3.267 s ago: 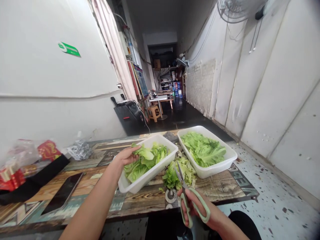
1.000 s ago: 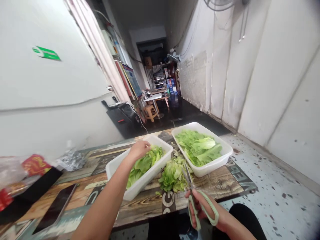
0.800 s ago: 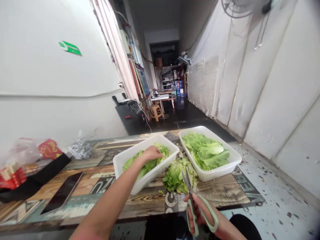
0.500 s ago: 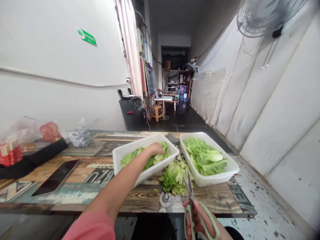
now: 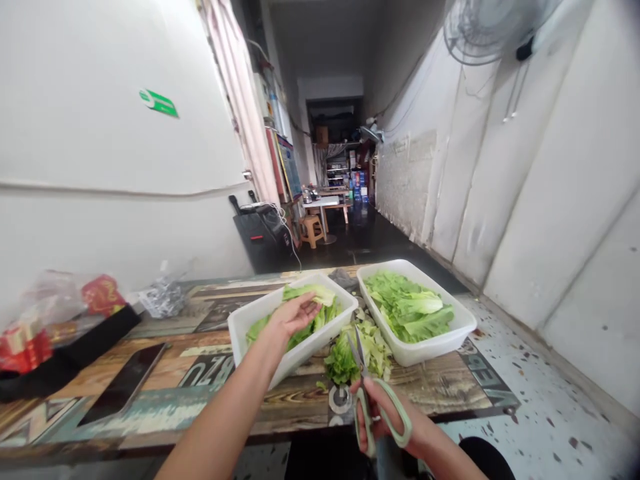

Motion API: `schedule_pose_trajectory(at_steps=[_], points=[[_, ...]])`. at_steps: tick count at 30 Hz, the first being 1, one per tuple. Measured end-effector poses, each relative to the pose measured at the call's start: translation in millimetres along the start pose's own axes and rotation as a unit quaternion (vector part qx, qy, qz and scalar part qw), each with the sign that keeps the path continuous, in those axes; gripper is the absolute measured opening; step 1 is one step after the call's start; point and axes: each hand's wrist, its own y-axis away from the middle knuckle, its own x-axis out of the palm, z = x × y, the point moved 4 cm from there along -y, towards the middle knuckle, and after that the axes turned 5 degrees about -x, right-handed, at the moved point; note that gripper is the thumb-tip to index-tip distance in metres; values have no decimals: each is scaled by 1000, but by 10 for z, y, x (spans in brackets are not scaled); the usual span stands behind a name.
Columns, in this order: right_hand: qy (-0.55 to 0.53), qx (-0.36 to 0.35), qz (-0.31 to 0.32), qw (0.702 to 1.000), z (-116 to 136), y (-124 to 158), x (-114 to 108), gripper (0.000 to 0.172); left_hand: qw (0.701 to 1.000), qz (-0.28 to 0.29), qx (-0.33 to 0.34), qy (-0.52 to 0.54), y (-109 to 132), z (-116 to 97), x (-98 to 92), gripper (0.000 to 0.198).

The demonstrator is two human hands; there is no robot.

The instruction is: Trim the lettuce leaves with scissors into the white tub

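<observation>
The left hand (image 5: 295, 315) is open, with its palm turned up and its fingers spread. A moment ago this hand was palm down on the leaves, and now it has turned over. It is just above the lettuce (image 5: 320, 303) in the left tub (image 5: 260, 320), and a big pale leaf lies on top of the heap, just past the fingers. I cannot tell if the hand still touches the leaves.

The right hand (image 5: 383, 417) is closed tight around the scissors (image 5: 397, 417), which have pale green handles. Their blades point up and away, a little apart. The tips are right next to a pile of cut lettuce (image 5: 355, 357), which lies on the worktop (image 5: 300, 400) between the two tubs.

The right tub (image 5: 465, 327) is white too, and it is full of lettuce (image 5: 407, 307). The two tubs stand close together near the far edge of the worktop. A black phone (image 5: 125, 383) lies on the worktop to the left, and a plastic bag (image 5: 45, 300) sits at the left side of the frame. A fan (image 5: 480, 33) hangs on the wall at the upper right.
</observation>
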Motion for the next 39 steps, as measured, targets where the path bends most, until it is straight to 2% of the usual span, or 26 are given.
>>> schedule_pose_trajectory(at_steps=[3,7,11,15,19,22,24,26,27,28,29,31,32,33,34,35,37,39], points=[[5,-1,-35,999,59,-113,18,69,1000,-5,-17,12,160,281,162,17],[15,-10,-66,998,94,-204,-38,65,999,12,43,-10,350,572,340,23],[23,-21,-97,995,98,-230,-124,65,997,8,76,-25,417,762,401,27],[23,-40,-126,991,119,-264,-203,65,997,0,75,-28,397,884,430,23],[17,-50,-143,988,123,-289,-295,64,998,-20,51,-40,348,910,451,21],[2,-34,-127,991,57,-251,-369,68,998,7,32,-51,302,859,483,19],[-39,-4,-91,995,-27,-196,-395,73,997,29,28,-65,260,806,516,16],[-88,19,-51,995,-110,-128,-400,76,991,33,67,-110,201,715,587,14],[-106,25,-36,993,-144,-94,-398,76,981,22,113,-155,168,647,651,13],[-115,24,-29,993,-169,-64,-397,76,961,4,173,-215,134,568,744,13],[-117,20,-28,993,-188,-36,-397,75,928,-14,240,-286,101,486,872,12],[-118,10,-33,992,-215,12,-396,73,821,-37,363,-439,21,358,1225,12],[-117,2,-37,992,-222,35,-396,73,758,-23,401,-513,-37,334,1433,14],[-115,-7,-41,992,-225,57,-399,71,697,2,416,-585,-113,339,1634,17],[-113,-15,-44,993,-227,80,-404,70,639,45,399,-656,-207,378,1814,21],[-110,-22,-47,993,-229,103,-413,69,595,83,371,-708,-297,421,1954,25],[-106,-28,-57,992,-232,149,-435,68,546,139,315,-764,-432,484,2119,31],[-105,-29,-68,992,-229,187,-456,68,526,161,316,-773,-477,462,2166,29]])
